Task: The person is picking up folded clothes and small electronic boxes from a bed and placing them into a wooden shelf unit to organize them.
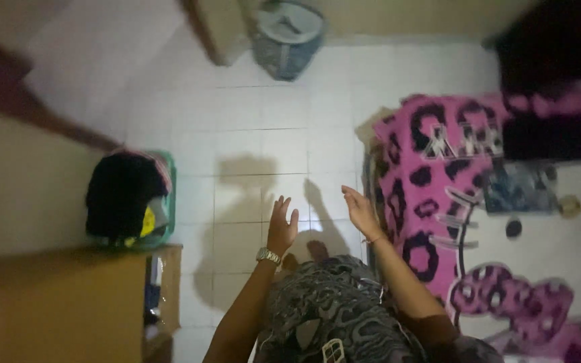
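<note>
Both hands are hanging open, gripping nothing: left hand [281,225] with wristwatch [267,255], right hand [360,210] just beside the pink leopard-print blanket [432,175]. White tiled floor [250,148] is lying under them. Green basket [169,195] of dark clothes is sitting left; grey bin [285,37] is standing far.

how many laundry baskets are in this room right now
2: a green basket heaped with dark clothes at the left wall, and a grey hamper at the far wall. Others may sit outside the view.
</note>
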